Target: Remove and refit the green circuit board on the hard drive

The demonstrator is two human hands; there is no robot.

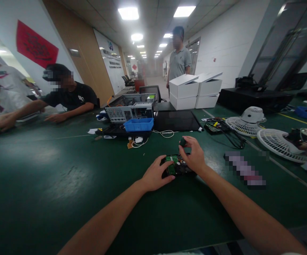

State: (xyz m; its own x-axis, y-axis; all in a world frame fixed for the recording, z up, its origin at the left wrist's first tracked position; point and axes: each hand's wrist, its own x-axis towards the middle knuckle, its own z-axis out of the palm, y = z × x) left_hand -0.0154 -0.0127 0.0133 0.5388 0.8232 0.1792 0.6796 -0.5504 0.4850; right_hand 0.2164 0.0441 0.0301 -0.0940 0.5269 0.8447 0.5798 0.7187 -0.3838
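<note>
An opened black device [178, 170] with a green circuit board [171, 165] lies on the green table in front of me. My left hand [157, 174] grips its left end, fingers over the board and thumb along the near edge. Above its right part is my right hand [194, 156], with a small dark block-like piece [182, 142] pinched between thumb and fingertips. What exactly this piece is I cannot make out. The right hand and wrist hide the device's right end.
Beyond my hands stand a blue bin [139, 124], an open computer case [129, 109] and a flat dark screen [177, 120]. White fan parts [245, 124] and a cabled circuit board [214, 127] lie right. White boxes [184, 90] are stacked behind. A co-worker [71, 94] reaches across at left.
</note>
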